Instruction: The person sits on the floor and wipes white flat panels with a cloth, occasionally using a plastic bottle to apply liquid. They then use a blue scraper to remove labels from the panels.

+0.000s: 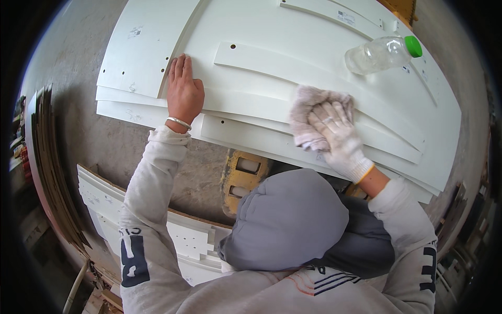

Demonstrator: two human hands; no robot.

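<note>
My bare left hand point(185, 94), with a metal bangle at the wrist, lies flat with its fingers stretched out beside the edge of a white board with drilled holes point(138, 52). My right hand point(342, 138) wears a white knitted glove and presses a crumpled, greyish-pink cloth point(303, 118) down. The cloth rests over long, narrow white strips point(251, 58) stacked on a larger white panel point(225, 23). Part of the cloth bunches up beyond the gloved fingers. Beneath the right palm, the board surface is hidden.
A clear plastic bottle with a green cap point(376, 55) lies on its side at the upper right of the panels. Below the stack is a yellow metal frame with rollers point(240, 175). More white boards point(193, 240) are piled at lower left. Long brown boards point(49, 157) stand farther left.
</note>
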